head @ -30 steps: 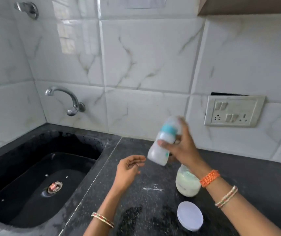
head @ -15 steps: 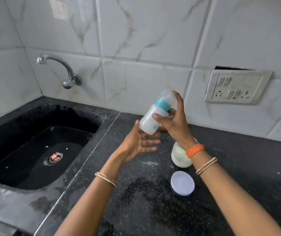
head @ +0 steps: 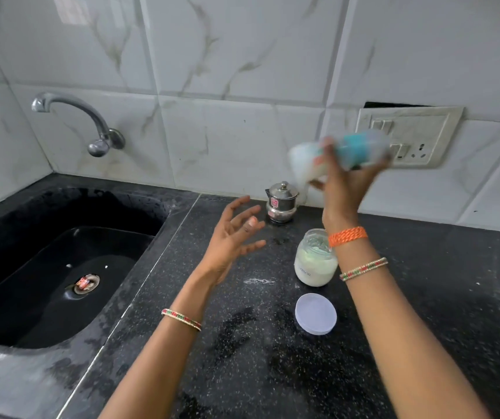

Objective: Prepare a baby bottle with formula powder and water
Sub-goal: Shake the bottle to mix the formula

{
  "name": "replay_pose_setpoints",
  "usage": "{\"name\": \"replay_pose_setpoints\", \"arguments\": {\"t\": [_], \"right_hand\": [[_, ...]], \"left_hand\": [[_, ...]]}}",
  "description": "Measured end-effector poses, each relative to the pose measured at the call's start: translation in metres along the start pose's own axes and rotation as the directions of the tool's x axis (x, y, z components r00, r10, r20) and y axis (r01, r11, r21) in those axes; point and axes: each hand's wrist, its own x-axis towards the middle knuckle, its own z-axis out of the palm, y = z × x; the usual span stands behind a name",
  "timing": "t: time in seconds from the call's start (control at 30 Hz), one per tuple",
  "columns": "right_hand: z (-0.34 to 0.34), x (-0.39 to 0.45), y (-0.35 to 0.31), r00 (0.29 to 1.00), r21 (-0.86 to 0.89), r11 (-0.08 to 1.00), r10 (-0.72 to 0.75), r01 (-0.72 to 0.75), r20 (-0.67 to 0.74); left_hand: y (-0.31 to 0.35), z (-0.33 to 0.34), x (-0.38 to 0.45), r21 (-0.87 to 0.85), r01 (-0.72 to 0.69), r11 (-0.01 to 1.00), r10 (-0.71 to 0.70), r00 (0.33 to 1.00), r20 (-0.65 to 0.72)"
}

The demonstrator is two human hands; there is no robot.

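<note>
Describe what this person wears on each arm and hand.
Both forearms are bare, with no sleeves in view. The left wrist carries one thin beaded bangle in red, green and gold. The right wrist carries an orange braided band and below it a similar beaded bangle.

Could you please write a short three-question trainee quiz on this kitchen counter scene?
1. True or false: the round white plastic lid is on the clear powder jar.
2. Which hand holds the blurred white baby bottle with the teal collar? A left hand B right hand
3. Fill in: the small lidded steel pot stands against the ____ wall.

Key: 1 false; 2 B; 3 tiled.
</note>
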Motion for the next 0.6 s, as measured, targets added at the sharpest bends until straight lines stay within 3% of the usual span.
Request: {"name": "replay_pose_setpoints", "arguments": {"t": [0.03,0.07,0.13,0.17,0.2,0.23,0.3,0.33,0.37,0.4,0.43,0.47,0.5,0.53,0.57,0.6], "right_hand": [[-0.001,0.001,0.000,0.993,0.129,0.992,0.001,0.015,-0.118],[-0.002,-0.001,0.000,0.994,0.109,0.993,-0.039,0.050,-0.105],[-0.013,-0.016,0.013,0.958,-0.214,0.971,-0.039,0.103,0.284],[-0.020,-0.025,0.018,0.876,-0.344,0.928,0.046,0.140,0.480],[-0.025,-0.029,0.021,0.837,-0.388,0.903,0.064,0.183,0.543],[-0.024,-0.028,0.017,0.861,-0.299,0.938,0.002,0.174,0.509],[-0.013,-0.020,0.004,0.985,0.082,0.992,-0.104,0.093,0.137],[-0.009,-0.016,0.001,0.994,0.221,0.969,-0.107,0.111,-0.028],[-0.008,-0.016,0.004,0.991,0.230,0.966,-0.098,0.117,-0.095],[-0.010,-0.019,0.011,0.997,0.123,0.989,-0.076,0.076,0.000],[-0.013,-0.026,0.019,0.979,-0.030,0.999,-0.008,0.014,0.202],[-0.017,-0.038,0.021,0.895,-0.178,0.983,0.110,-0.034,0.433],[-0.024,-0.044,0.026,0.803,-0.264,0.964,0.188,-0.039,0.566],[-0.026,-0.046,0.026,0.791,-0.243,0.969,0.183,-0.045,0.583],[-0.022,-0.043,0.027,0.857,-0.137,0.988,0.137,-0.078,0.498],[-0.016,-0.039,0.024,0.941,0.008,0.990,0.133,-0.142,0.310]], "left_hand": [[0.002,-0.006,0.001,0.007,0.002,1.000,-0.001,1.000,-0.031],[0.004,-0.010,0.002,0.019,0.007,1.000,-0.006,0.998,-0.062],[0.007,-0.016,0.004,0.056,0.033,0.998,-0.028,0.995,-0.094],[0.008,-0.017,0.005,0.070,0.044,0.997,-0.036,0.994,-0.106],[0.008,-0.017,0.006,0.086,0.051,0.995,-0.041,0.993,-0.115],[0.008,-0.018,0.007,0.100,0.053,0.994,-0.041,0.992,-0.123],[0.007,-0.021,0.006,0.101,0.056,0.993,-0.041,0.988,-0.151],[0.005,-0.024,0.005,0.094,0.058,0.994,-0.041,0.985,-0.166],[0.003,-0.025,0.004,0.092,0.063,0.994,-0.045,0.983,-0.178],[0.003,-0.024,0.003,0.097,0.071,0.993,-0.053,0.982,-0.183],[0.003,-0.022,0.004,0.107,0.079,0.991,-0.058,0.981,-0.183],[0.003,-0.019,0.005,0.114,0.082,0.990,-0.060,0.981,-0.183],[0.004,-0.017,0.005,0.116,0.083,0.990,-0.061,0.981,-0.182],[0.005,-0.015,0.006,0.115,0.081,0.990,-0.060,0.982,-0.178],[0.005,-0.014,0.006,0.116,0.076,0.990,-0.055,0.983,-0.175],[0.005,-0.016,0.006,0.117,0.072,0.990,-0.050,0.983,-0.176]]}}
